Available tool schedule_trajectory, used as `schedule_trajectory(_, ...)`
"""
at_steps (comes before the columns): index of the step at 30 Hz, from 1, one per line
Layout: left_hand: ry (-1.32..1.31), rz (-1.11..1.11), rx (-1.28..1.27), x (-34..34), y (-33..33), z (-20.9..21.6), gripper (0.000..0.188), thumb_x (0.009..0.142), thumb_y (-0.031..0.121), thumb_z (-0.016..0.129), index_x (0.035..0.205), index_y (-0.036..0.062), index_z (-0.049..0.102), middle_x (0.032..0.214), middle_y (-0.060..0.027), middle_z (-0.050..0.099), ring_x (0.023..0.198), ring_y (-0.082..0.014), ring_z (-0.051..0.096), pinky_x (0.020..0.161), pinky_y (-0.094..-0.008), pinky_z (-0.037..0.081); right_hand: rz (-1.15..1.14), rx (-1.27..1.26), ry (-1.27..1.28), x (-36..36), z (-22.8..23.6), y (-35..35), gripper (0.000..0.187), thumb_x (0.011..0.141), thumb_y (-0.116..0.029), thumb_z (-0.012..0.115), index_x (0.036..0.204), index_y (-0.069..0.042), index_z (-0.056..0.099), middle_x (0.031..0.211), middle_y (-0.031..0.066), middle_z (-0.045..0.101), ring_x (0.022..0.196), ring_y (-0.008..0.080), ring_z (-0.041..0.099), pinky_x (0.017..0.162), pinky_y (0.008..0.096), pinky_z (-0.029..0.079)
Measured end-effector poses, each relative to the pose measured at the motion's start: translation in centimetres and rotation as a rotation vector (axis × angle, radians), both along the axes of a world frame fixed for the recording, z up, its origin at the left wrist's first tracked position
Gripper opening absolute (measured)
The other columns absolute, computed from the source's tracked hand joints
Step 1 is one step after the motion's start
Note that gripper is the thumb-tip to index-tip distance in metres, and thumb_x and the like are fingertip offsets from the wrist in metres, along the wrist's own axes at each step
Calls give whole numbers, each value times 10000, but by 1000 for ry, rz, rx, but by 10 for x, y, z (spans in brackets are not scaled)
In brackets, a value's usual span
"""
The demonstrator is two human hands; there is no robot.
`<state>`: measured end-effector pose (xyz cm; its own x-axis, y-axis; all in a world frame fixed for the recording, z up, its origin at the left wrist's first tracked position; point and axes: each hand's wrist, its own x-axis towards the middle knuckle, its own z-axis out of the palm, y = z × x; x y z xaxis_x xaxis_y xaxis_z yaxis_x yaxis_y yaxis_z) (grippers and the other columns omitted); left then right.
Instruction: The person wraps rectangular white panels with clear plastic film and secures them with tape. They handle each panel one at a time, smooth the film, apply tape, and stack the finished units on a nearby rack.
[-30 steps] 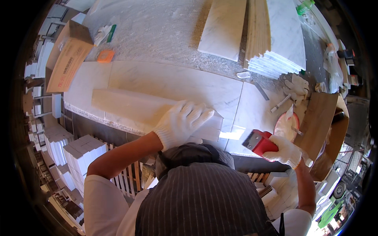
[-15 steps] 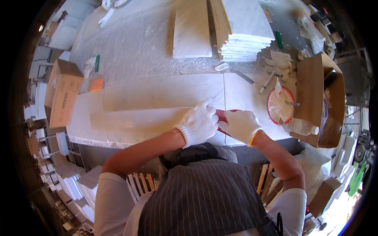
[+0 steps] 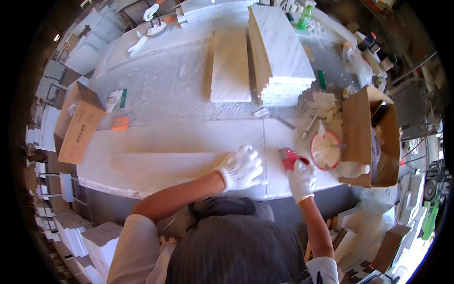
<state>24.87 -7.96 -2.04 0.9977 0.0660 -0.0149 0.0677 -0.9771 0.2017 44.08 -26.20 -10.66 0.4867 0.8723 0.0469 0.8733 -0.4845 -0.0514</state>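
My left hand [image 3: 240, 168], in a white knitted glove, curls its fingers over the right end of a narrow white marble strip [image 3: 165, 163]. The palm side is hidden. To the right, my gloved right hand [image 3: 301, 181] is closed on a red tape dispenser [image 3: 289, 160], held just above the pale slabs. Beneath both hands lie wide white marble slabs [image 3: 198, 132] with a seam between them. Near the right hand stands a red-rimmed bowl [image 3: 326, 150] of pale paste with a nozzled bottle and tools in it.
A clear plastic bottle [image 3: 352, 169] lies beside an open cardboard box [image 3: 355, 137] on the right. Another carton [image 3: 80, 125] stands left, near an orange block [image 3: 120, 123]. Stacked marble tiles [image 3: 283, 52] rise at the back. Far off, another person's gloved hand [image 3: 151, 13] is above a bowl.
My hands have parted: the right one has drawn the red dispenser away from the left and to the right. My view has tilted up, so another person's hand now shows at the far side.
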Motion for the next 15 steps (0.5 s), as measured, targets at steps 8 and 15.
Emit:
schedule_trajectory(8, -347, 452, 5, -43, 18, -16, 361, 922, 354, 623, 1187, 109, 636, 1082, -118, 663, 1054, -309, 584, 929, -459, 445, 92, 723, 1161, -93, 9, 77, 318, 1013, -111, 512, 1301, 23, 536, 1229, 206, 636, 1142, 293, 618, 969, 376, 474)
schedule_trajectory(15, -102, 1316, -57, -237, 87, -7, 359, 1028, 348, 452, 1209, 92, 628, 1202, -169, 638, 1054, -368, 604, 956, -463, 459, 114, 451, 992, -103, -63, 88, 345, 1016, -134, 443, 1336, -33, 524, 1223, 240, 630, 1192, 371, 590, 994, 414, 464)
